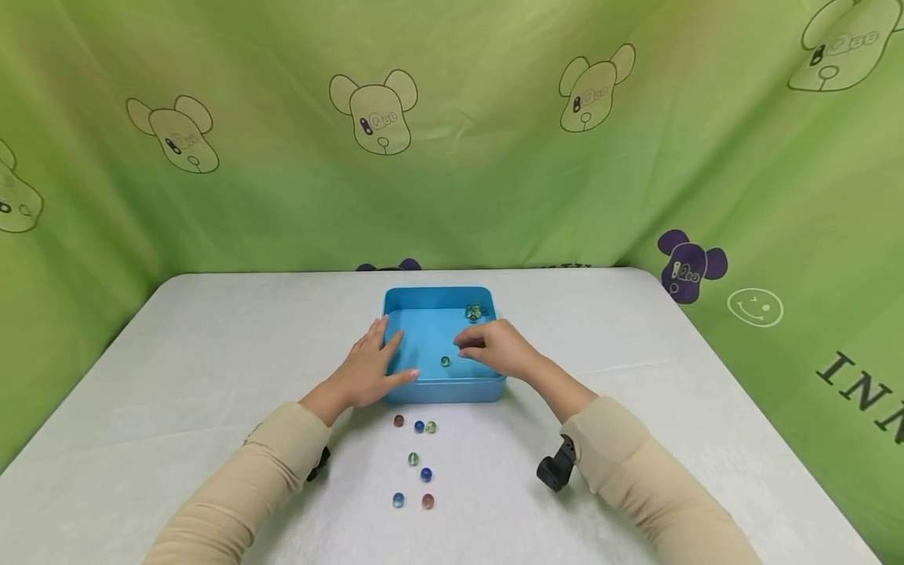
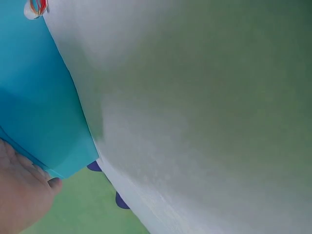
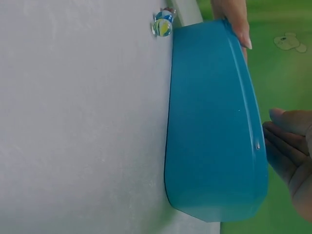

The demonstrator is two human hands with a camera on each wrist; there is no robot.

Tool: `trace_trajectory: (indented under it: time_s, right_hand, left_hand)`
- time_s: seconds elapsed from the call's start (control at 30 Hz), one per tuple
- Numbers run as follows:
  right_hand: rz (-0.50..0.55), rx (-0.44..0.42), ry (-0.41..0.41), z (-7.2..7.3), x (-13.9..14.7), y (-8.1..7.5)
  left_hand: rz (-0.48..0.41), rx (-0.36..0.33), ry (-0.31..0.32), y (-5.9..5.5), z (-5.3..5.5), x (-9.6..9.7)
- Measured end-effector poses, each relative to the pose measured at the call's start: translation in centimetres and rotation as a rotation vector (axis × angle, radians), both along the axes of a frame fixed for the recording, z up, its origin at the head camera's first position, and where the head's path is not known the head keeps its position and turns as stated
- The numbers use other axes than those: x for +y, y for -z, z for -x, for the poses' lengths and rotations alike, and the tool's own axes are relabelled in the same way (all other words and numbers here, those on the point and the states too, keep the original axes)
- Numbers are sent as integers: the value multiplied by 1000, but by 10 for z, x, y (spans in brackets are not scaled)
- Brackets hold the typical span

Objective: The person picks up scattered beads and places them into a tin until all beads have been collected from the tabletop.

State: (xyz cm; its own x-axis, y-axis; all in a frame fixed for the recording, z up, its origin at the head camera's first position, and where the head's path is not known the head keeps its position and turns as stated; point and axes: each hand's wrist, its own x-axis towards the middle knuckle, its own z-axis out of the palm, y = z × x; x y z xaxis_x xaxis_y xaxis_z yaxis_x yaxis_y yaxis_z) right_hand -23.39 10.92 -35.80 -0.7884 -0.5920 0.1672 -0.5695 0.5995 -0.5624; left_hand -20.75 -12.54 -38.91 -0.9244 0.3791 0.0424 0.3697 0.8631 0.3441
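A blue rectangular box (image 1: 445,391) stands on the white table. My left hand (image 1: 367,369) rests on its left rim with fingers spread, the thumb lying along the front edge. Over the right part of the box hovers my right hand (image 1: 500,347), thumb and bent fingers apart, with nothing visible between them. Below and left of those fingertips, a green marble (image 1: 445,361) lies on the box floor. Several greenish marbles (image 1: 475,312) cluster in the back right corner. In the right wrist view, the right thumb and fingers (image 3: 287,141) show just beyond the box rim.
In front of the box lie several loose glass marbles: a brown one (image 1: 399,421), a dark blue one (image 1: 426,475), a green one (image 1: 413,459), a reddish one (image 1: 428,501) and others. A green patterned cloth (image 1: 452,196) hangs behind the table (image 1: 247,353).
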Motion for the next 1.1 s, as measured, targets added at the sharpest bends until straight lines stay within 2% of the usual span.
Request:
trace_trajectory:
  time_s: [0.3,0.47,0.77,1.1]
  right_hand:
    - [105,-46,22,-19,7,-7]
    - [131,-69,8,-31,9,-9]
    - [160,-110,-59,-54,14,-7]
    - [163,-113,-193,-71,11,3]
  left_hand:
    - [2,12,9,-2,1,-2]
    - [-8,9,11,-1,0,-2]
    - [-3,11,11,1,0,-1]
    - [-8,7,-1,2,1,-1]
